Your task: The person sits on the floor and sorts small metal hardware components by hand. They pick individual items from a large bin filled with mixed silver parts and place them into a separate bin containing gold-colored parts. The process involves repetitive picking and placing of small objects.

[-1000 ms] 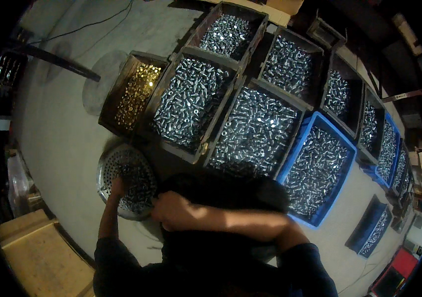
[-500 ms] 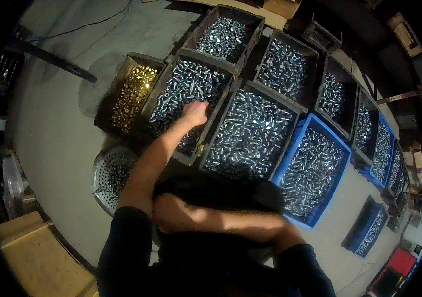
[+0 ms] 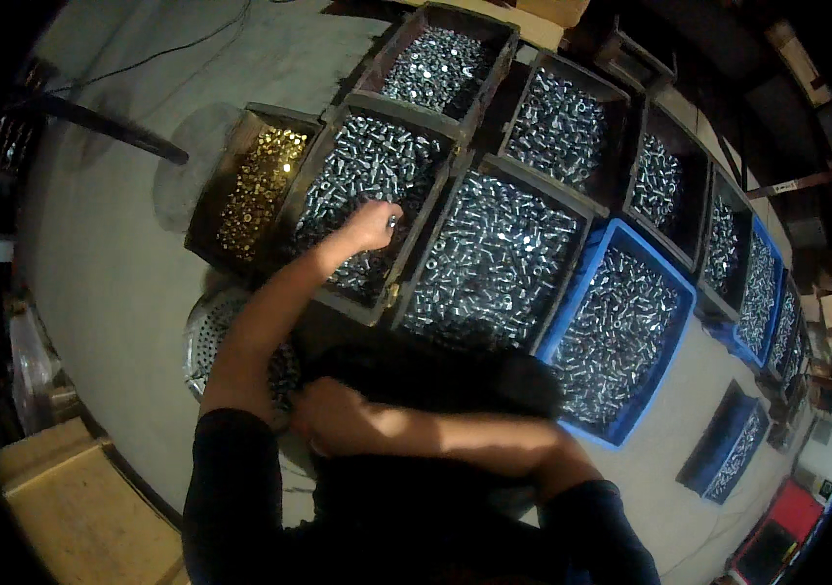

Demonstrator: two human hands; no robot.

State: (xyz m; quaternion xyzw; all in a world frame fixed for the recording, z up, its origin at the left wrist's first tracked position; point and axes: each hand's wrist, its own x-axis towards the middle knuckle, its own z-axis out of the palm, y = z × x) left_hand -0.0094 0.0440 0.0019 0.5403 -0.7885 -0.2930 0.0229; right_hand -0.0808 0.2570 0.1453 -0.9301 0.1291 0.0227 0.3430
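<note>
At left I see the perforated metal bowl (image 3: 203, 341) beneath the left forearm (image 3: 274, 307), which could jostle it if lowered. I can't tell how the right hand (image 3: 323, 414) holds its fingers or whether they grip anything; farther right, the left hand (image 3: 372, 226) curls closed around a silver metal piece (image 3: 392, 222) over the dark bin (image 3: 427, 210), where a loose pinch could drop it.

The metal piece (image 3: 392, 222) in the left hand (image 3: 370, 226) is partly hidden. The colander (image 3: 203, 338) is partly covered by the left forearm (image 3: 284, 297). On the right hand (image 3: 326, 417), fingers cannot be distinguished. A cardboard box (image 3: 554, 10) is cut off above.
</note>
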